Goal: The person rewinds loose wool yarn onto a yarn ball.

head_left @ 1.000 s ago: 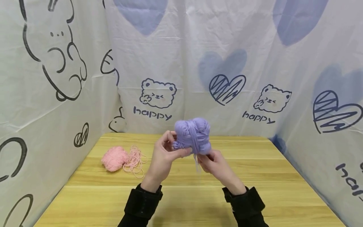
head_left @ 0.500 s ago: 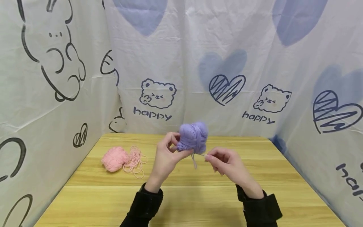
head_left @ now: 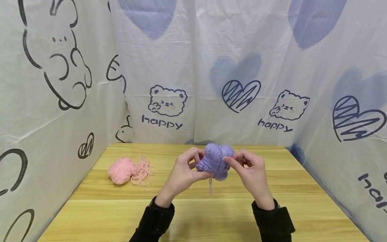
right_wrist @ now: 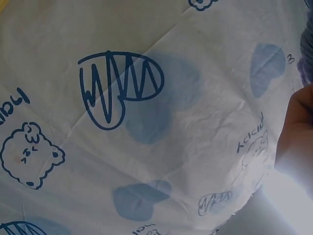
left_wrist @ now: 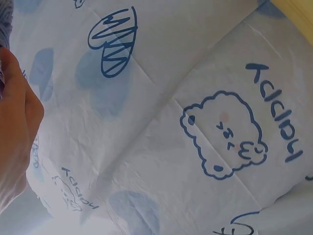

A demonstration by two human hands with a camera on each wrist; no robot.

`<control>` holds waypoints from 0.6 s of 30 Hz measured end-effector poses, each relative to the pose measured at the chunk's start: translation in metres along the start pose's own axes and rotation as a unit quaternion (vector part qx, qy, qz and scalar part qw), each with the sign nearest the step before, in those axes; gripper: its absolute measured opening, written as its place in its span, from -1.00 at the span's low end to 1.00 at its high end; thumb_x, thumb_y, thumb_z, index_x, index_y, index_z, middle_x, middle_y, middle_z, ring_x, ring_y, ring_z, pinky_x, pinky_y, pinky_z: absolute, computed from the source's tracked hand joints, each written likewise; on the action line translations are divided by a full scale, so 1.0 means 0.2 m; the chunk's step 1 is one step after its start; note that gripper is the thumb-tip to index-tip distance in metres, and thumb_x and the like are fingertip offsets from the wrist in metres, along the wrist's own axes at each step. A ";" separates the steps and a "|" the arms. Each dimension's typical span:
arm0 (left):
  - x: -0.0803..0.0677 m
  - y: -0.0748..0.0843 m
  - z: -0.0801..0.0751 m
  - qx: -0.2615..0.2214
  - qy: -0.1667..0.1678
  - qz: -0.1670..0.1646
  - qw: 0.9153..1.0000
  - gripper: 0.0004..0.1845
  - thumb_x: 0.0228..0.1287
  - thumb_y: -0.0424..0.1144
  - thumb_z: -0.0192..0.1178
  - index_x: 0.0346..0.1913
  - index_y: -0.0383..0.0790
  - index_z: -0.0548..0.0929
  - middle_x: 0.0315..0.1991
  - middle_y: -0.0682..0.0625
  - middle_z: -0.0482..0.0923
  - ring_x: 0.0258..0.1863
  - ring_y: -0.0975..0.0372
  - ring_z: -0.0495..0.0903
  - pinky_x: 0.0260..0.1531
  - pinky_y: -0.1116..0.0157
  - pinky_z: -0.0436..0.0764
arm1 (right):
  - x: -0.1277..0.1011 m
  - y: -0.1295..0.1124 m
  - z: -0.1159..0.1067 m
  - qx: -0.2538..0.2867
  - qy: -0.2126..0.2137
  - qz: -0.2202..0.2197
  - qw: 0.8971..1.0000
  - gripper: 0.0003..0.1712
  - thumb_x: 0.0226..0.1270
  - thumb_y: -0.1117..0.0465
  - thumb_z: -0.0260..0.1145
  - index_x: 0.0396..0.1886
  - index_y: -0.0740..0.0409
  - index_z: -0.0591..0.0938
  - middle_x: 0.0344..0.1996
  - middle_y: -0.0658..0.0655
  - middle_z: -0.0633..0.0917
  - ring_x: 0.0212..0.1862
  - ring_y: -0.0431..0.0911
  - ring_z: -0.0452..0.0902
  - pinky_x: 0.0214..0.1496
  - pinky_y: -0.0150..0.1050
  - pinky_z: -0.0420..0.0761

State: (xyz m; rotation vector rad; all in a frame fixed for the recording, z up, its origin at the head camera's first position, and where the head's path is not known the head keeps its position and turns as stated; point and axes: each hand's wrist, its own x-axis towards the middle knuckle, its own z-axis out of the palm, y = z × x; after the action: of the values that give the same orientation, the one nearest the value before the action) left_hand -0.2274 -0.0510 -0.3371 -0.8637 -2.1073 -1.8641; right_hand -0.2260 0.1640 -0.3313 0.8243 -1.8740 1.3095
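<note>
A wood-grained tabletop [head_left: 302, 201] stands enclosed by printed white cloth [head_left: 169, 64]; a pink yarn ball [head_left: 122, 170] lies toward its left, beside loose pink strands [head_left: 142, 173]. Over the tabletop, a purple yarn bundle [head_left: 215, 158] sits between two grips: the left hand [head_left: 184, 171] holds its left side, the right hand [head_left: 252, 169] apparently pinches its right, fingertips partly hidden.

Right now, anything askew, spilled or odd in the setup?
Mildly, yes: loose pink strands lie tangled on the table beside the pink ball, unlike its compact winding. A purple tail dangles below the held purple ball. No spill or damage visible.
</note>
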 end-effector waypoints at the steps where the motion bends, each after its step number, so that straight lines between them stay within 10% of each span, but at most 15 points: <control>1: 0.00 0.00 0.00 -0.006 -0.007 -0.003 1.000 -0.64 -0.06 -0.48 0.41 -0.43 -0.26 0.36 0.01 -0.05 0.58 0.09 0.14 0.53 0.14 0.11 0.60 | 0.00 0.00 0.01 0.007 0.012 -0.011 1.000 -0.73 0.02 0.54 0.41 -0.54 0.13 0.55 -0.67 -0.07 0.40 -0.60 -0.31 0.25 -0.64 -0.36 0.23; 6: 0.00 0.03 0.01 -0.044 -0.018 -0.014 0.999 -0.63 -0.05 -0.45 0.42 -0.42 -0.30 0.34 0.03 -0.10 0.58 0.04 0.13 0.55 0.05 0.18 0.66 | 0.01 0.00 0.05 -0.007 0.072 0.007 0.997 -0.68 0.01 0.47 0.46 -0.42 0.34 0.42 -0.62 0.05 0.36 -0.58 -0.31 0.25 -0.64 -0.41 0.25; 13: 0.00 0.03 0.01 -0.082 -0.015 -0.031 0.996 -0.60 0.00 -0.42 0.42 -0.40 -0.35 0.30 0.02 -0.18 0.58 -0.07 0.14 0.60 -0.07 0.24 0.71 | 0.01 0.01 0.09 0.075 0.015 0.189 0.979 -0.58 0.42 0.32 0.13 0.24 0.15 0.39 -0.25 -0.03 0.60 -0.35 -0.25 0.57 -0.41 -0.36 0.66; 18: -0.01 0.00 0.02 -0.055 -0.025 -0.081 0.995 -0.64 0.08 -0.29 0.40 -0.31 -0.30 0.36 -0.12 -0.12 0.54 -0.16 0.19 0.60 -0.21 0.27 0.70 | -0.01 0.10 0.10 0.130 0.000 0.267 0.955 -0.70 0.50 0.12 0.07 0.11 0.11 0.52 -0.38 -0.07 0.65 -0.37 -0.24 0.58 -0.36 -0.35 0.67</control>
State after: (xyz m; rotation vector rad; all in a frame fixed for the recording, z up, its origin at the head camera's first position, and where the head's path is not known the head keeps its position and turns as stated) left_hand -0.2252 -0.0467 -0.3382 -0.7912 -2.1819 -2.0764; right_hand -0.2451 0.1516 -0.3484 0.4456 -2.0323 1.9160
